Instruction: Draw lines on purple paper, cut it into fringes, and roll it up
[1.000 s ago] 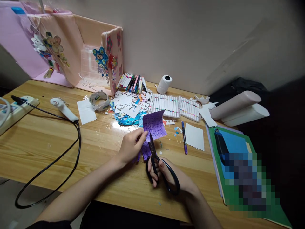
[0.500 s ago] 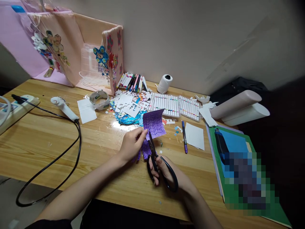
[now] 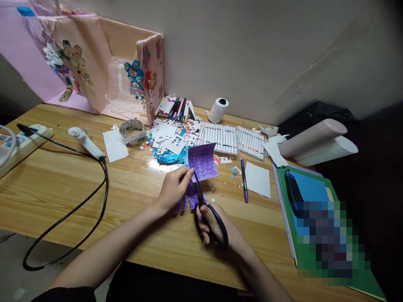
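Between thumb and fingers, my left hand pinches the left edge of a sheet of purple paper drawn with dark wavy lines. The sheet is held up above the table. My right hand grips black-handled scissors, with fingers through the loops. The blades meet the sheet's lower left edge beside my left fingertips, nearly closed together. Underneath, more purple paper with similar lines shows partly behind the scissors and my left hand. A purple marker lies to the right, beside white paper.
Paper scraps are heaped behind my hands, near a tape roll and boxed markers. A thread spool stands by the wall. At left are a corded white tool and a power strip; a green board lies right.
The scissors' handles have come closer together as my right hand closes, and the right loop has swung left. My left hand keeps its pinch on the purple paper.
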A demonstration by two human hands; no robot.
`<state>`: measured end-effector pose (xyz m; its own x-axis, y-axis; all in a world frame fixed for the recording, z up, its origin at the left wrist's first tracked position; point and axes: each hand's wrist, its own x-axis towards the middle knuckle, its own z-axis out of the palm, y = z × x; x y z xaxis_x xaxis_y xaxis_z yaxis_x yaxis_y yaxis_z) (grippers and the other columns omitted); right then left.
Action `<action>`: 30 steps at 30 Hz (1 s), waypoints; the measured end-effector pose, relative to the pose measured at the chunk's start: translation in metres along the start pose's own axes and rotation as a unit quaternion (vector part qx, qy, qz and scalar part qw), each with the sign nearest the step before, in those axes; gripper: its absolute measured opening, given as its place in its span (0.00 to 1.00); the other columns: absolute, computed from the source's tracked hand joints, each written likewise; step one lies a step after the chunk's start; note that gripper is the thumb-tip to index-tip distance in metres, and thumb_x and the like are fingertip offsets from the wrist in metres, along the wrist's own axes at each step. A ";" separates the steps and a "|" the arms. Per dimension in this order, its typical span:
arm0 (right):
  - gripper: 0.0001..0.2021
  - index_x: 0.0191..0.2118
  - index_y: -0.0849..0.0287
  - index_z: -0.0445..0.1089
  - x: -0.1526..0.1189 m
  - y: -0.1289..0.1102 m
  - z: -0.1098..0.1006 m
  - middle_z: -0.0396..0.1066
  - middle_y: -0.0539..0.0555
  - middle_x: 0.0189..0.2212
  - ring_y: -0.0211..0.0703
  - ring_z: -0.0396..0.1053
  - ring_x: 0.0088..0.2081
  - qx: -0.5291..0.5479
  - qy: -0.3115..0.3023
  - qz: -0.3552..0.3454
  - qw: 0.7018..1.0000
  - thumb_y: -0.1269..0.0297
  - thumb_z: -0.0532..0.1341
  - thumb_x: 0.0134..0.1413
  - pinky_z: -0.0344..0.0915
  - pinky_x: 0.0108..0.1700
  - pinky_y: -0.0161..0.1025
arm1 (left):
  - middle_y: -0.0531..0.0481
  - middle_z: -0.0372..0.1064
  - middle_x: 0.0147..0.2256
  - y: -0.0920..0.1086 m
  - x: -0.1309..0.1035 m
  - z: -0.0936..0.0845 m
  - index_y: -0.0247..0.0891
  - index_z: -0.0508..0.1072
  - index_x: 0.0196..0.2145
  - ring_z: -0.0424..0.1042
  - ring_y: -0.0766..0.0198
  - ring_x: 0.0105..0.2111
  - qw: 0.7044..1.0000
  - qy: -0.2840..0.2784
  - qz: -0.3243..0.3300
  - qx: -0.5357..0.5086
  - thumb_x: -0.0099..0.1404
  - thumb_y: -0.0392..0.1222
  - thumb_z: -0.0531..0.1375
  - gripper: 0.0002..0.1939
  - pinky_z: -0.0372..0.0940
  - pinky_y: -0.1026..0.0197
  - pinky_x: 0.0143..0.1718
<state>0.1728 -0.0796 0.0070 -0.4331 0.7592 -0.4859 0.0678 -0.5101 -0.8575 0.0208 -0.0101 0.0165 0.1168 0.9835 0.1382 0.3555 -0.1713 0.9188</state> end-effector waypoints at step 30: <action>0.38 0.32 0.60 0.61 0.003 0.005 0.003 0.58 0.44 0.14 0.35 0.63 0.14 0.032 -0.022 -0.051 0.998 0.24 0.45 0.41 0.58 0.17 0.30 | 0.57 0.48 0.19 0.004 -0.002 0.003 0.38 0.55 0.18 0.50 0.68 0.22 0.992 -0.061 -0.082 -0.069 0.64 0.51 0.53 0.22 0.47 0.63 0.25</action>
<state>0.1690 -0.0807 0.0015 -0.4745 0.7906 -0.3870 -0.0350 -0.4562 -0.8892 0.0243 -0.0132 0.0186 0.1828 0.9816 -0.0553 0.2494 0.0081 0.9684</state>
